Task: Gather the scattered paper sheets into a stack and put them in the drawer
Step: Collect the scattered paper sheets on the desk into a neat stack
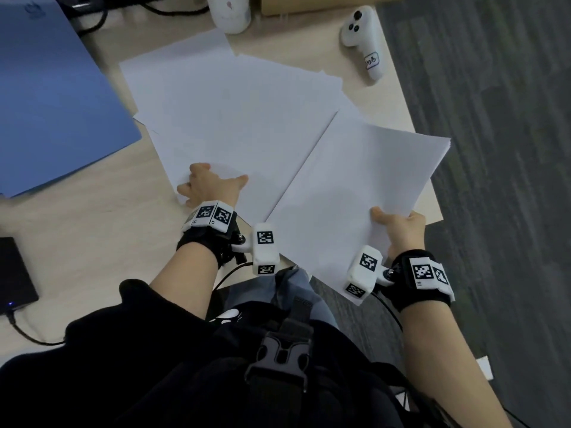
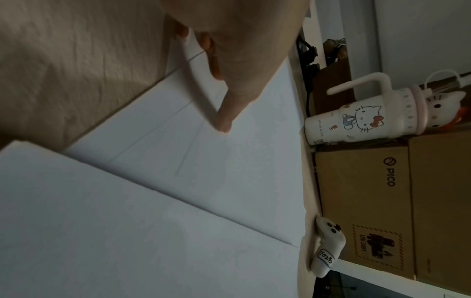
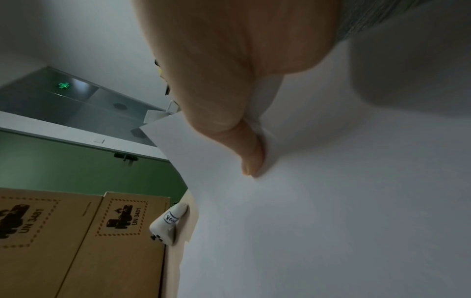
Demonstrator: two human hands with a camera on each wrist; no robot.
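Several white paper sheets [image 1: 234, 112] lie fanned and overlapping on the beige table [image 1: 92, 242]. My left hand [image 1: 210, 183] is at their near-left corner. Its thumb [image 2: 229, 104] lies on top of a sheet and its curled fingers pinch the lifted edge. My right hand [image 1: 398, 227] grips a gathered stack of sheets [image 1: 355, 186] at its near corner, thumb [image 3: 244, 141] on top. Part of the stack hangs past the table's near right edge. The stack [image 2: 102, 231] overlaps the loose sheets [image 2: 242, 161]. No drawer is in view.
A blue folder [image 1: 52, 103] lies at the left. A white controller [image 1: 364, 41], a cartoon-cat tumbler [image 2: 356, 119] and cardboard boxes [image 2: 362, 201] stand at the back. At the near left sits a black device [image 1: 14, 273] with a cable. Grey carpet [image 1: 494, 149] lies to the right.
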